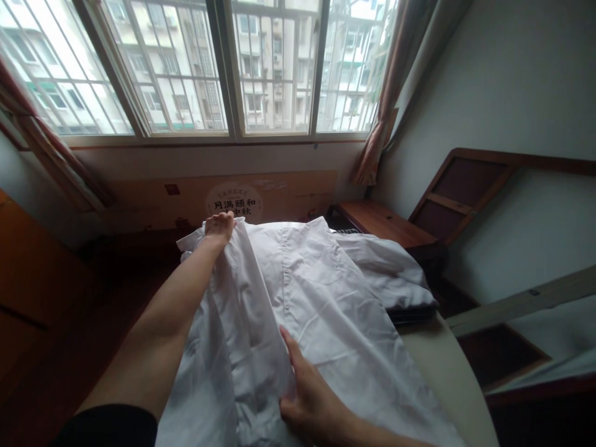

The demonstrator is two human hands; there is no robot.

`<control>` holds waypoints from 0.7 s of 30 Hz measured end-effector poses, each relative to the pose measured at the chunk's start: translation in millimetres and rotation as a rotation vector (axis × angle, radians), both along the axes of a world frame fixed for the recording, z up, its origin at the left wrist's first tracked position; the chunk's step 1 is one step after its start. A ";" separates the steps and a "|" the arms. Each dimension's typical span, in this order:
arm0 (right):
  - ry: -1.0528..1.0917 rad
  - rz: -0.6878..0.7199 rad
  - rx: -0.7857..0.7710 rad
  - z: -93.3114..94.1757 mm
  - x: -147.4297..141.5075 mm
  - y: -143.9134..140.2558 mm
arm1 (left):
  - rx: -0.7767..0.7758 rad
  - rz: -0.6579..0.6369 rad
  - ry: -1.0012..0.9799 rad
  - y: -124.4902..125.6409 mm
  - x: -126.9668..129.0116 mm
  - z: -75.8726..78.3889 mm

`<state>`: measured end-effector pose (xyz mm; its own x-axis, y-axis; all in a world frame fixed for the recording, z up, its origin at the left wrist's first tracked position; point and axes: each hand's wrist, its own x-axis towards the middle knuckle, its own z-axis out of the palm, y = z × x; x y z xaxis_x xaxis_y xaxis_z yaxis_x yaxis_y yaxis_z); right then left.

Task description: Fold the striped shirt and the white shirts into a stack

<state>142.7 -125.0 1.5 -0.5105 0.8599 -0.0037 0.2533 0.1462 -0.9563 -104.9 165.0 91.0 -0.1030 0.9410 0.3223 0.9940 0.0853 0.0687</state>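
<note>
A white button-front shirt [326, 310] lies spread over a pale table [447, 366], creased in several places. Its row of buttons runs down the middle. At the far left end of the shirt, my left hand [220, 227] is closed on a bunch of the fabric. Nearer to me, my right hand [310, 391] grips the edge of a folded-over strip of the same shirt, thumb on top. The strip lies lengthwise over the shirt's left part. The fingers of my right hand are partly hidden under the cloth.
A folded white garment [386, 267] lies on dark items at the table's right. Behind stand a wooden side table [382, 223] and a large printed box [288, 192] below a barred window [274, 68]. A wooden bed frame [465, 186] leans at the right wall.
</note>
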 end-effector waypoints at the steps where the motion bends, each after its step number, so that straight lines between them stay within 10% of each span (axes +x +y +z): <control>1: -0.097 0.012 0.024 0.7 4.5 -1.9 | 0.007 -0.004 0.000 -0.5 0.3 1.2; 6: -0.144 -0.150 0.037 5.6 38.7 18.4 | 0.160 -0.200 0.066 -17.0 27.8 -2.9; 12: 0.779 -1.032 -0.261 25.7 135.5 124.1 | 0.096 -0.728 0.025 -128.5 95.9 -51.8; 16: 0.888 -1.136 -0.455 22.3 174.5 174.6 | -0.241 -1.082 0.002 -212.4 110.2 -94.1; 21: 0.593 -1.092 -0.204 18.8 182.1 201.4 | -0.462 -1.147 -0.060 -239.1 101.3 -113.4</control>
<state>324.9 76.4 20.3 0.4966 0.8445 -0.2004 -0.3267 -0.0321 -0.9446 -3.6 -74.1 -22.4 0.8526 0.5210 -0.0406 0.5062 -0.8042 0.3114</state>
